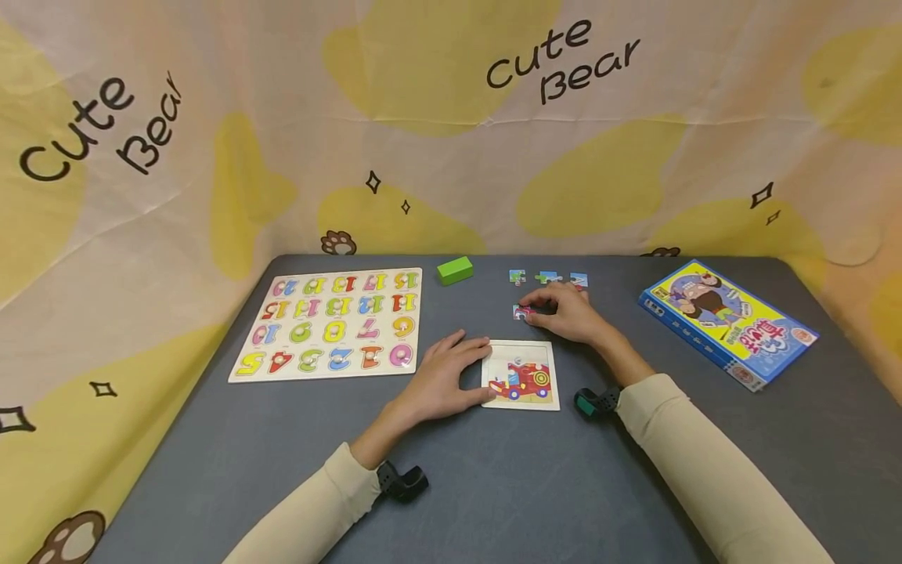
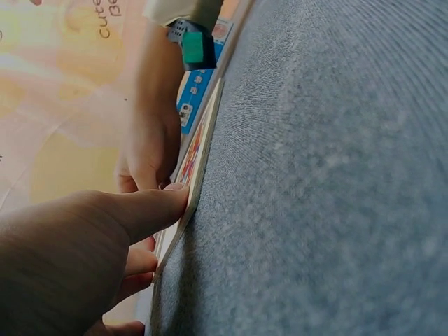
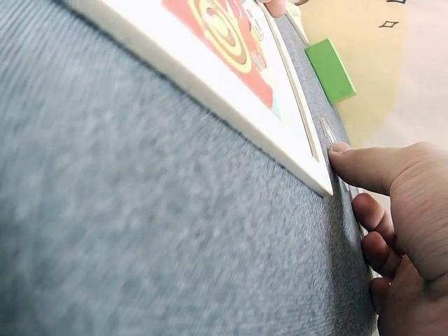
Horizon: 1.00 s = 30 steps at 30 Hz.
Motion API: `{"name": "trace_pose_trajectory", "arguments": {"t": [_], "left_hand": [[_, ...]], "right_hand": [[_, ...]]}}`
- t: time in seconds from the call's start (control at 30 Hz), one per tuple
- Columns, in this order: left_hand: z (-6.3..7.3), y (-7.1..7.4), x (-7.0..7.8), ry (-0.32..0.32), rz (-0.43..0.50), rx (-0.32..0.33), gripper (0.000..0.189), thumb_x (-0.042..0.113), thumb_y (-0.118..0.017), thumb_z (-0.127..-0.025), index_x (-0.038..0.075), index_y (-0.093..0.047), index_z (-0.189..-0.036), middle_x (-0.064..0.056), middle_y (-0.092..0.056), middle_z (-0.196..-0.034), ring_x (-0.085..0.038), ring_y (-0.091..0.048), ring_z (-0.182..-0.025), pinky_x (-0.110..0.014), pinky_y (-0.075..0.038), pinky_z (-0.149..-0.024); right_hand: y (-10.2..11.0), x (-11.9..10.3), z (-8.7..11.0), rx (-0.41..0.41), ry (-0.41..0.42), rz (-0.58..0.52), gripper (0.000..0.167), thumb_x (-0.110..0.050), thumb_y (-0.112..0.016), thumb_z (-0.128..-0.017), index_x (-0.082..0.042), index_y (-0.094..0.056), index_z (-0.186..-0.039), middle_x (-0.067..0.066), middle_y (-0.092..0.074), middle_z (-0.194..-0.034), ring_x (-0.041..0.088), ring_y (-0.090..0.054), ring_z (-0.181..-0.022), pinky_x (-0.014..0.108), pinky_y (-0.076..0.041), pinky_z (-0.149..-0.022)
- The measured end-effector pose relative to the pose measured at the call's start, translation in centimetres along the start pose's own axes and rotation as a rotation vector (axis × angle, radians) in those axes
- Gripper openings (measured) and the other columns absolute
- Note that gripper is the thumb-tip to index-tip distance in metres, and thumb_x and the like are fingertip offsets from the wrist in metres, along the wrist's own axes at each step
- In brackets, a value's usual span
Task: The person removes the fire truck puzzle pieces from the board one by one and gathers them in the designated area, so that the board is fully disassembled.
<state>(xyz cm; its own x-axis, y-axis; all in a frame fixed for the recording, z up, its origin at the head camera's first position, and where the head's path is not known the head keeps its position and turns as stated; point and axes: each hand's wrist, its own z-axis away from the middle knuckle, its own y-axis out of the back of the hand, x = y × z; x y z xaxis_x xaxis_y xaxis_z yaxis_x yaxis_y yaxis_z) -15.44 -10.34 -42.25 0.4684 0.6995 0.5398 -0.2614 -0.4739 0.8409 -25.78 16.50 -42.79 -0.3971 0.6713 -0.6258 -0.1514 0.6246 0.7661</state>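
Observation:
A small square jigsaw board (image 1: pixel 521 406) lies flat with a white frame and a red tractor picture, its upper part pale. My left hand (image 1: pixel 444 377) rests at its left side, thumb on the frame and fingers reaching the upper left corner. Just beyond the board, my right hand (image 1: pixel 567 313) has thumb and index finger around a pink-and-white puzzle piece (image 1: pixel 520 312) on the table. Behind that lie a green-and-blue puzzle piece (image 1: pixel 517 276), another puzzle piece (image 1: pixel 547 276) and a blue one (image 1: pixel 579 279), partly close to the knuckles. In the right wrist view the fingers look curled.
A number board (image 1: pixel 324 321) with colourful numerals lies to the left. A green block (image 1: pixel 455 271) sits at the back of the grey table (image 1: pixel 493 486). A blue-and-yellow box (image 1: pixel 729 325) lies at the right. Patterned cloth (image 1: pixel 451 117) hangs behind.

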Motion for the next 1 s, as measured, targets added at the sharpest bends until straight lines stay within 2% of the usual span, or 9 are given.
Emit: {"name": "trace_pose_trajectory", "arguments": {"t": [0.37, 0.77, 1.0], "left_hand": [[0.0, -0.3, -0.2, 0.002, -0.019, 0.006, 0.069, 0.042, -0.076, -0.089, 0.013, -0.055, -0.148, -0.001, -0.048, -0.158, -0.036, -0.027, -0.155, -0.061, -0.017, -0.124], [0.0, -0.2, -0.1, -0.007, -0.003, 0.007, 0.068, 0.039, -0.076, -0.089, 0.013, -0.055, -0.148, -0.002, -0.048, -0.158, -0.037, -0.026, -0.155, -0.062, -0.017, -0.123], [-0.1, -0.3, -0.3, -0.003, -0.021, 0.016, 0.067, 0.040, -0.076, -0.088, 0.013, -0.056, -0.147, -0.002, -0.049, -0.158, -0.036, -0.027, -0.155, -0.061, -0.018, -0.123]], "right_hand": [[-0.5, -0.1, -1.0, 0.029, -0.029, -0.005, 0.026, -0.016, -0.078, -0.090, -0.010, -0.077, -0.114, 0.015, -0.067, -0.105, 0.032, -0.052, -0.100, 0.056, -0.025, -0.090], [-0.6, -0.4, -1.6, 0.038, -0.089, 0.051, 0.028, -0.021, -0.074, -0.093, -0.011, -0.075, -0.120, 0.014, -0.064, -0.101, 0.033, -0.049, -0.099, 0.057, -0.024, -0.090], [-0.5, -0.4, -1.3, 0.052, -0.083, 0.006, 0.032, -0.020, -0.075, -0.093, -0.011, -0.074, -0.124, 0.016, -0.067, -0.106, 0.033, -0.052, -0.102, 0.058, -0.024, -0.093]]}}
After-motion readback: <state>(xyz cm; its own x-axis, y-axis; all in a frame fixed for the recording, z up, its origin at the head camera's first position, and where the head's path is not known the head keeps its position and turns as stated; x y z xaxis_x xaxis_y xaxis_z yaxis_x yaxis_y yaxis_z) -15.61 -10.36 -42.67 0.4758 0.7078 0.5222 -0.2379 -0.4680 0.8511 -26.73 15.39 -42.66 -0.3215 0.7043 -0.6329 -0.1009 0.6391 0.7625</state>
